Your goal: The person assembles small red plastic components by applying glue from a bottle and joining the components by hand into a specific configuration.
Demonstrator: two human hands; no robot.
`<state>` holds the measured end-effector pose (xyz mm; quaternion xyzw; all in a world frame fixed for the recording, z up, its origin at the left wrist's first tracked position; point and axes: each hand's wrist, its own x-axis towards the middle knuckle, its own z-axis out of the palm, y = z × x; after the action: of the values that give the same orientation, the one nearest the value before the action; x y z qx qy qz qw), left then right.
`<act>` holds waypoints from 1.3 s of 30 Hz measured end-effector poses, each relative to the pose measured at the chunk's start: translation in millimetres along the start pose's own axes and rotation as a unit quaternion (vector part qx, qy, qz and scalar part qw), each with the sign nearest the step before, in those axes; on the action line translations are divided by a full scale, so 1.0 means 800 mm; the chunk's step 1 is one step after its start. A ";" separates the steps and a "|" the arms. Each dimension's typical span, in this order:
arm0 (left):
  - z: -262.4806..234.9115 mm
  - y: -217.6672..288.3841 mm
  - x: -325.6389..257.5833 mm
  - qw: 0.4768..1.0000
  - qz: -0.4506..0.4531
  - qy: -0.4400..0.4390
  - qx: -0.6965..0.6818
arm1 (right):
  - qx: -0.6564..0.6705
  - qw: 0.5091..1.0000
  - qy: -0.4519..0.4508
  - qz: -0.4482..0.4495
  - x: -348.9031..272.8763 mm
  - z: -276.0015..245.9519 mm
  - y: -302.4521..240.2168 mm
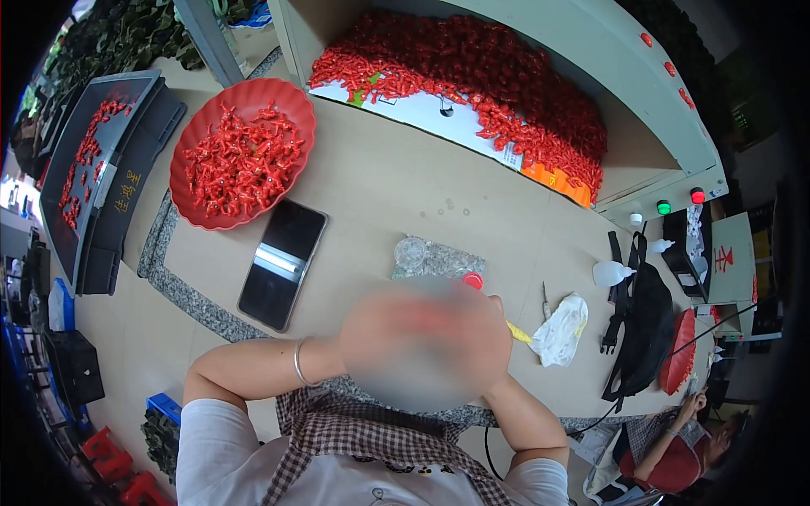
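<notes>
You are holding your left hand [380,341] and right hand [477,346] close together, but a blur is covering both, so I cannot tell whether your fingers are spread, pressed or pinching. Between them a red patch [422,314] is showing, its outline lost. Just beyond, a grey speckled slab [454,255] is bearing a clear round dish [411,251].

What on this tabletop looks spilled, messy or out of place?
A few small drop-like marks dot the tabletop between the heap of red pieces and the hands, perhaps spilled liquid. A white cloth or tissue lies crumpled to their right. The hands are blurred, so I can't judge there.
</notes>
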<state>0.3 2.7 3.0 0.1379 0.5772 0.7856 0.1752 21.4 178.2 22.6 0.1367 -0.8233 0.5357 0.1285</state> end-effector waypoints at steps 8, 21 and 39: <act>-0.002 -0.001 -0.001 1.000 -0.013 -0.003 -0.017 | 0.001 1.000 -0.005 0.004 0.001 0.001 0.000; -0.002 -0.002 0.002 0.998 -0.027 -0.016 -0.058 | 0.009 1.000 0.004 0.009 0.001 0.001 0.001; -0.006 0.005 0.011 0.988 -0.071 -0.070 -0.117 | 0.047 0.998 0.014 0.043 0.003 -0.009 0.000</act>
<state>-10.4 1.4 5.8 0.1301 0.4762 0.8214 0.2857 19.5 184.3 26.6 0.0996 -0.8001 0.5811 0.1106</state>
